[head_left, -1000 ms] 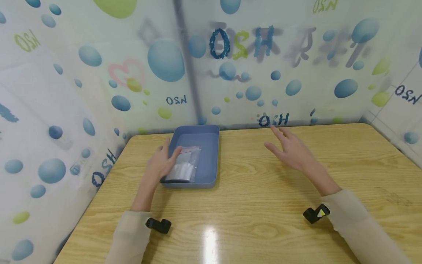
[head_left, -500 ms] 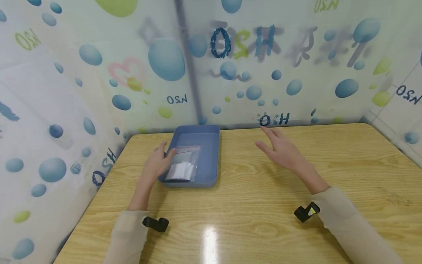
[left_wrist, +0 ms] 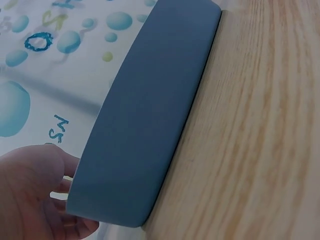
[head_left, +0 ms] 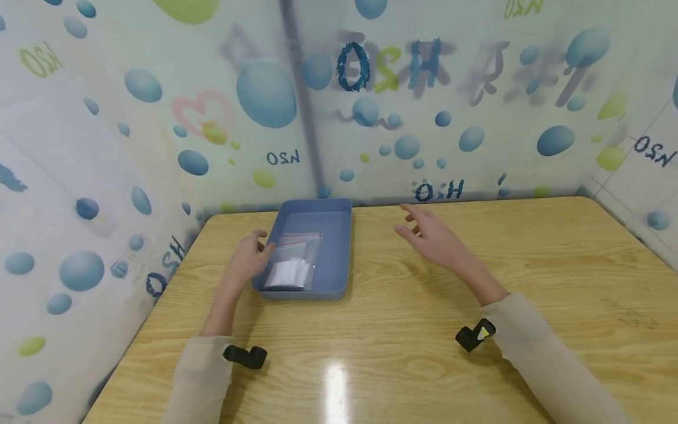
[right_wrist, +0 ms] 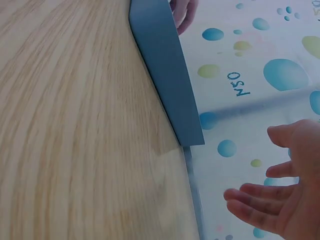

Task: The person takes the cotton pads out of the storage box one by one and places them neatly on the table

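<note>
A blue tray (head_left: 335, 259) stands on the wooden table near the wall, left of centre. Inside it, towards the left, lie clear zip bags (head_left: 296, 265) with red-lined tops and something white in them. My left hand (head_left: 247, 258) is at the tray's left rim, thumb side towards the bags, fingers loosely bent and holding nothing. Whether it touches the rim I cannot tell. In the left wrist view the tray wall (left_wrist: 145, 110) partly covers its fingers. My right hand (head_left: 431, 238) hovers right of the tray, apart from it, fingers relaxed with nothing in them.
The wooden table (head_left: 402, 347) spreads in front and to the right. A wall covering (head_left: 381, 135) with blue and green drops rises behind the table and on the left. Each sleeve carries a small black wrist camera (head_left: 246, 356).
My left hand has drawn back left from over the bags to the tray's left rim, its fingers bending more. My right hand has moved left, closer to the tray.
</note>
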A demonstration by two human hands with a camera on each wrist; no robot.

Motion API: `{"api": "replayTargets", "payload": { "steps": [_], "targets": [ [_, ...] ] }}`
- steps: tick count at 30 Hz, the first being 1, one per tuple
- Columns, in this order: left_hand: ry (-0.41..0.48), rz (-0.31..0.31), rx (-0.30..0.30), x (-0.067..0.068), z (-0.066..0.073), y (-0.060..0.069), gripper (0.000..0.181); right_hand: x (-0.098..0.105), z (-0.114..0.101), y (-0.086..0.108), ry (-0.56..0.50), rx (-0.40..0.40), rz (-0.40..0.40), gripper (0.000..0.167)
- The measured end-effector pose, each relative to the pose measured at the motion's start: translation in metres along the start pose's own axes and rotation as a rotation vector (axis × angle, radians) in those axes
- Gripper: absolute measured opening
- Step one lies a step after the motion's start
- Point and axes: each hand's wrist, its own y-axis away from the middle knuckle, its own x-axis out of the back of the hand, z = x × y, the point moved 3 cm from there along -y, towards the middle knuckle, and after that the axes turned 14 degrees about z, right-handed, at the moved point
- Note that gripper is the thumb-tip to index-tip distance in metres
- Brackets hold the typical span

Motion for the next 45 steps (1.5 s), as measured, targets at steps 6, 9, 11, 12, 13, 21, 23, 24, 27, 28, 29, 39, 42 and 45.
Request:
{"api": "replayTargets", "payload": {
  "steps": [6, 9, 11, 12, 13, 21, 23, 24, 27, 28, 29, 39, 42, 45],
  "targets": [
    [0.035, 0.017, -0.011, 0.003, -0.001, 0.001, 0.044, -0.01, -0.008, -0.005, -0.088, -0.037, -0.008, 0.062],
    [0.035, 0.028, -0.026, 0.003, -0.002, 0.001, 0.039, -0.014, -0.011, -0.006, -0.143, -0.051, -0.007, 0.06],
    [0.033, 0.034, -0.029, 0.003, -0.004, 0.001, 0.037, -0.016, -0.015, -0.006, -0.175, -0.059, -0.006, 0.059],
    [0.032, 0.037, -0.032, 0.004, -0.004, 0.001, 0.036, -0.018, -0.017, -0.006, -0.185, -0.059, -0.007, 0.058],
    [0.034, 0.039, -0.036, 0.004, -0.004, 0.001, 0.035, -0.019, -0.018, -0.006, -0.195, -0.061, -0.008, 0.058],
    [0.046, 0.061, -0.09, 0.007, -0.007, 0.0, 0.03, -0.034, -0.031, -0.012, -0.271, -0.072, -0.019, 0.055],
    [0.06, 0.074, -0.104, 0.008, -0.008, 0.0, 0.029, -0.038, -0.033, -0.014, -0.297, -0.076, -0.024, 0.054],
    [0.07, 0.081, -0.11, 0.008, -0.009, 0.0, 0.028, -0.04, -0.035, -0.015, -0.307, -0.079, -0.025, 0.053],
    [0.086, 0.093, -0.125, 0.008, -0.011, 0.0, 0.027, -0.048, -0.04, -0.018, -0.345, -0.087, -0.031, 0.052],
    [0.089, 0.096, -0.128, 0.008, -0.011, 0.001, 0.027, -0.05, -0.042, -0.018, -0.358, -0.09, -0.033, 0.051],
    [0.089, 0.097, -0.134, 0.008, -0.011, 0.001, 0.027, -0.052, -0.045, -0.019, -0.371, -0.095, -0.034, 0.05],
    [0.095, 0.103, -0.128, 0.009, -0.012, 0.002, 0.027, -0.072, -0.064, -0.023, -0.486, -0.135, -0.049, 0.045],
    [0.106, 0.11, -0.144, 0.01, -0.011, 0.003, 0.026, -0.078, -0.068, -0.024, -0.5, -0.147, -0.05, 0.041],
    [0.117, 0.124, -0.158, 0.01, -0.011, 0.003, 0.024, -0.085, -0.072, -0.025, -0.503, -0.145, -0.056, 0.039]
  ]
}}
